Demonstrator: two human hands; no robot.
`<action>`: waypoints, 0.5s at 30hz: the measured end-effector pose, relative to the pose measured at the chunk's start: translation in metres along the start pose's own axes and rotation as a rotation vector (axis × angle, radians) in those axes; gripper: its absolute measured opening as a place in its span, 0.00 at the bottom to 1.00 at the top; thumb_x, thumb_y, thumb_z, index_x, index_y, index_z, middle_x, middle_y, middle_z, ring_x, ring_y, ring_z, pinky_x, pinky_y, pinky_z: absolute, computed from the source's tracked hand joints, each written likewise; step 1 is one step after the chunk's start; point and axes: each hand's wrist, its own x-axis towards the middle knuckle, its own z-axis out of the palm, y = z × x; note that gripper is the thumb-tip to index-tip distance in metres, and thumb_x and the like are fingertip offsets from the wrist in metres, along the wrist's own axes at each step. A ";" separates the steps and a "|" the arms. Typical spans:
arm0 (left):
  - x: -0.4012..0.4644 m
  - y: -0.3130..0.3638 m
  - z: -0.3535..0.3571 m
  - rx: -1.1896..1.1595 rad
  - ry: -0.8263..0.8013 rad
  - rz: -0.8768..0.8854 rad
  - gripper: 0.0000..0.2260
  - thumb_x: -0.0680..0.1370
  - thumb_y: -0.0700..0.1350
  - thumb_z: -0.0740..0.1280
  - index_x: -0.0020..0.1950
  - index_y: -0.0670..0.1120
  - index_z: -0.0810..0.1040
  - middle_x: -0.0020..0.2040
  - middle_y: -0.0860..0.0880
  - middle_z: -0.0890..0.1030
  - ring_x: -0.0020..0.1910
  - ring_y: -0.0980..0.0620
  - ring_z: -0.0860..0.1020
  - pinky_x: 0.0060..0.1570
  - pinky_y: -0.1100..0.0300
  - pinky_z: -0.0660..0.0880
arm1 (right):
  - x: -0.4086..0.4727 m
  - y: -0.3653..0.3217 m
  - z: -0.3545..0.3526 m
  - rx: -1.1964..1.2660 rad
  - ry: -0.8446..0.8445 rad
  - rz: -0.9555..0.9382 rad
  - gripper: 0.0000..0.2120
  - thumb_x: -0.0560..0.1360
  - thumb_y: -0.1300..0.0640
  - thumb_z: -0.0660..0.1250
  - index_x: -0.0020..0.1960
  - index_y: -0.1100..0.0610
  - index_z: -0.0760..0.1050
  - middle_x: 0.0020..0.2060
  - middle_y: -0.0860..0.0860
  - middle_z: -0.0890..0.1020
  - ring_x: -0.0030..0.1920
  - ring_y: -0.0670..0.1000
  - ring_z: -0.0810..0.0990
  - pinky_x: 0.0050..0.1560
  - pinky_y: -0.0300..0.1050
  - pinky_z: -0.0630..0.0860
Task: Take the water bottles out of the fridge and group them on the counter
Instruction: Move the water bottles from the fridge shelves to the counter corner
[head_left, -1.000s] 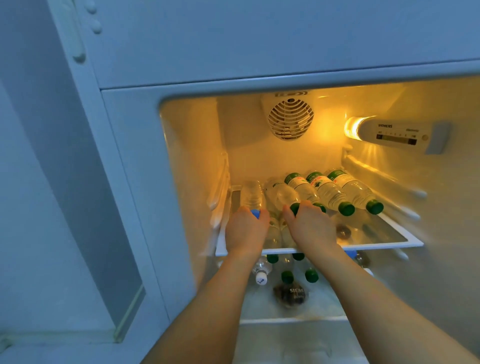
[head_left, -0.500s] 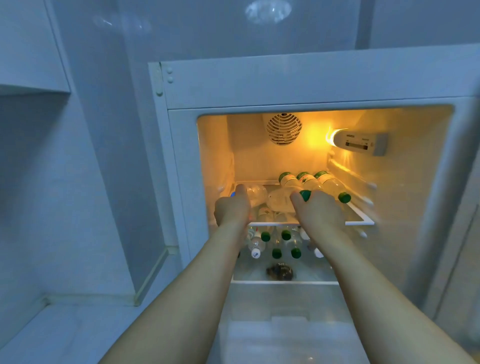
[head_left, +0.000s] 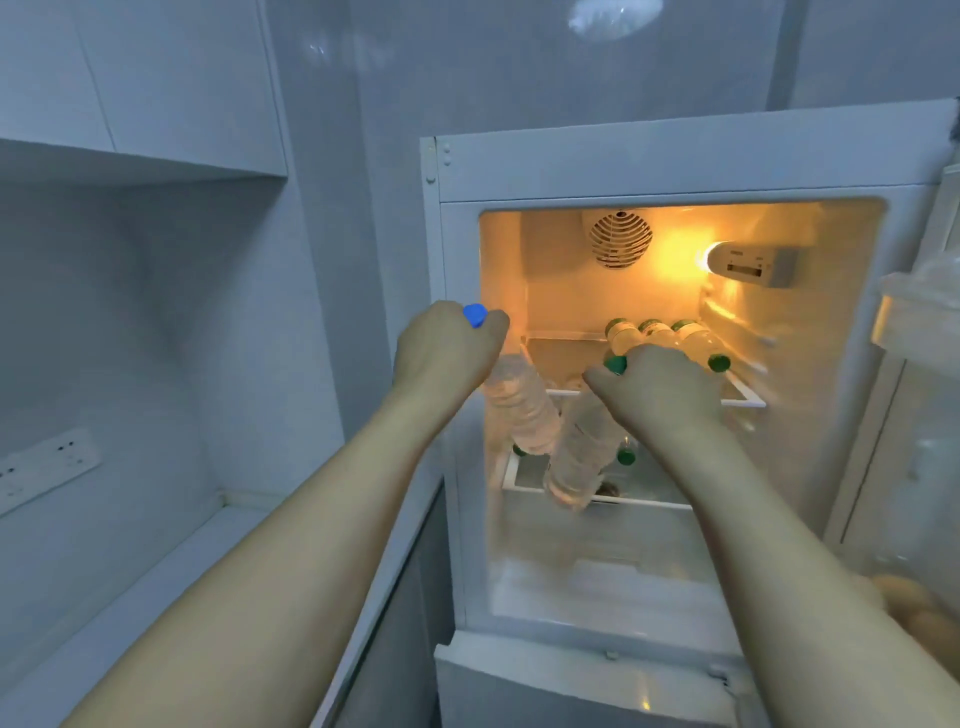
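Your left hand (head_left: 447, 348) grips a blue-capped bottle (head_left: 519, 410) by its neck, just outside the fridge's (head_left: 675, 166) left edge, body hanging down. Your right hand (head_left: 660, 395) clenches a green-capped bottle (head_left: 582, 452) the same way — in front of the upper shelf (head_left: 748, 402). Three more bottles (head_left: 660, 335) lie at that shelf's back right corner; the counter (head_left: 171, 571) sits to the left.

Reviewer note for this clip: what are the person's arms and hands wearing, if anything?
Nothing visible. Both forearms are bare from the bottom of the frame to the wrists, with no sleeves showing. The left hand and right hand are ungloved, and no watch, bracelet or ring can be made out, though the picture is dim and slightly blurred.
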 end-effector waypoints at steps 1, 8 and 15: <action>-0.010 -0.003 -0.008 0.068 -0.010 0.008 0.16 0.71 0.54 0.59 0.33 0.41 0.71 0.31 0.41 0.79 0.30 0.43 0.75 0.29 0.59 0.68 | -0.009 -0.006 0.001 -0.015 -0.049 -0.035 0.19 0.73 0.41 0.61 0.43 0.59 0.73 0.38 0.53 0.76 0.38 0.57 0.73 0.37 0.45 0.66; -0.079 -0.068 -0.051 0.378 -0.093 -0.030 0.18 0.72 0.55 0.63 0.30 0.44 0.63 0.29 0.47 0.66 0.32 0.44 0.67 0.26 0.58 0.57 | -0.081 -0.050 0.032 0.058 -0.381 -0.162 0.18 0.71 0.40 0.63 0.41 0.56 0.72 0.34 0.50 0.77 0.37 0.54 0.79 0.36 0.43 0.71; -0.139 -0.157 -0.106 0.408 -0.119 -0.180 0.18 0.69 0.54 0.64 0.30 0.45 0.59 0.27 0.48 0.62 0.28 0.47 0.61 0.26 0.58 0.55 | -0.143 -0.104 0.067 0.102 -0.476 -0.252 0.17 0.69 0.41 0.63 0.33 0.55 0.70 0.30 0.51 0.78 0.34 0.55 0.78 0.34 0.41 0.72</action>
